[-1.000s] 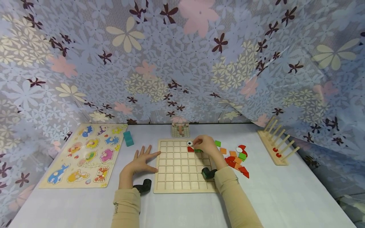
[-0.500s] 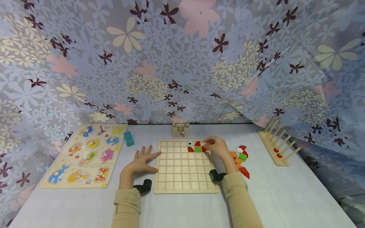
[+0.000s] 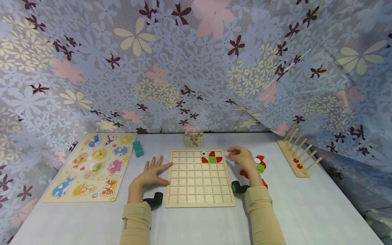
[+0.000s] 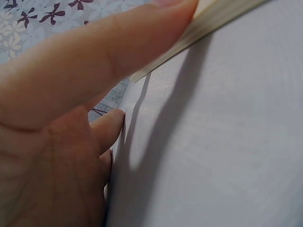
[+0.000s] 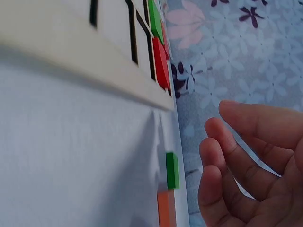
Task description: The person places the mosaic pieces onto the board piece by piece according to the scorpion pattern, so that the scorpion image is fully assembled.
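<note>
A pale wooden grid board [image 3: 196, 183] lies in front of me in the head view. Near its far right corner sit a white disc with a black dot [image 3: 204, 154], a green square [image 3: 212, 160] and several red curved pieces [image 3: 218, 159]. My left hand [image 3: 151, 175] is spread, its thumb and a fingertip at the board's left edge. Off the board's right edge, my right hand [image 3: 240, 159] hovers with loosely bent fingers and nothing between them. In the right wrist view, a green block [image 5: 172, 170] and an orange block [image 5: 165, 208] lie on the table near that hand.
Further loose pieces, including a green square [image 3: 260, 168] and a white disc, lie right of my right hand, partly hidden by it. An animal puzzle board [image 3: 98, 180] and teal block [image 3: 138, 149] are left, a patterned card [image 3: 194, 140] behind, a peg rack [image 3: 294, 160] at right.
My right hand has moved right from the grid board and no longer holds a piece. A red curved piece now shows right of the green square. The left hand has stayed still.
</note>
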### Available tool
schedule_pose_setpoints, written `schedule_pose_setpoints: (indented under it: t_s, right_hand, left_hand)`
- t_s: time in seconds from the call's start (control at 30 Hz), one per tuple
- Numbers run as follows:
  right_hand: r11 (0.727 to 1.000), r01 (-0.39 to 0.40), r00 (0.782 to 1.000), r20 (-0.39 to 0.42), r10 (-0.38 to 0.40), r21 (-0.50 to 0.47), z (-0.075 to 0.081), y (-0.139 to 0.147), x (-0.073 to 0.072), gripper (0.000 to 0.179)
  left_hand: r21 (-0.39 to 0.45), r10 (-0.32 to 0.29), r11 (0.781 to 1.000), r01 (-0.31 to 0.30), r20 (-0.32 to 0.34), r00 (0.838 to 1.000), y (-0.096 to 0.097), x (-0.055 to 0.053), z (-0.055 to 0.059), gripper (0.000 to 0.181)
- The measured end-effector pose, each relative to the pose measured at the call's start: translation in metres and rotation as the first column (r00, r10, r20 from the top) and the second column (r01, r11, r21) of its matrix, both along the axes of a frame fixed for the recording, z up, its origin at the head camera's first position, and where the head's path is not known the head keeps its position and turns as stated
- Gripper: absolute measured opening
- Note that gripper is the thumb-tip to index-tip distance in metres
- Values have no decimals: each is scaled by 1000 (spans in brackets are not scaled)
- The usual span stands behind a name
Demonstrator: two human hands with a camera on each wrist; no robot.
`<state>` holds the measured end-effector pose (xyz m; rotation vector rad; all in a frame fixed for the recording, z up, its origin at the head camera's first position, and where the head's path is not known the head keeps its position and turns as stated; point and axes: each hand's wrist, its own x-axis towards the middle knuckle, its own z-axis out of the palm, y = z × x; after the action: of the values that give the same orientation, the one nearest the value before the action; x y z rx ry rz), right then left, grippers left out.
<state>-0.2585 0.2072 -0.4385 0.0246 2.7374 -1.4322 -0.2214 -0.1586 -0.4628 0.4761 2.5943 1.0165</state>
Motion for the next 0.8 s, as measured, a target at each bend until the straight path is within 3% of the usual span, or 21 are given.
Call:
schedule_pose_setpoints:
  t_s: [0.33, 0.57, 0.8]
  right_hand:
    - [997, 59, 998, 34, -57, -50, -4, 19, 0, 28]
    - [995, 96, 993, 76, -94, -34, -3, 33, 1, 31]
    - [996, 72, 987, 149, -64, -44, -4, 35, 2, 33]
  left_hand:
    - [2, -6, 1000, 6, 1, 1000, 0, -1, -1, 83]
    - [3, 6, 1000, -6, 4, 1000, 0, -1, 0, 83]
    - [3, 6, 1000, -6, 3, 1000, 0, -1, -1, 83]
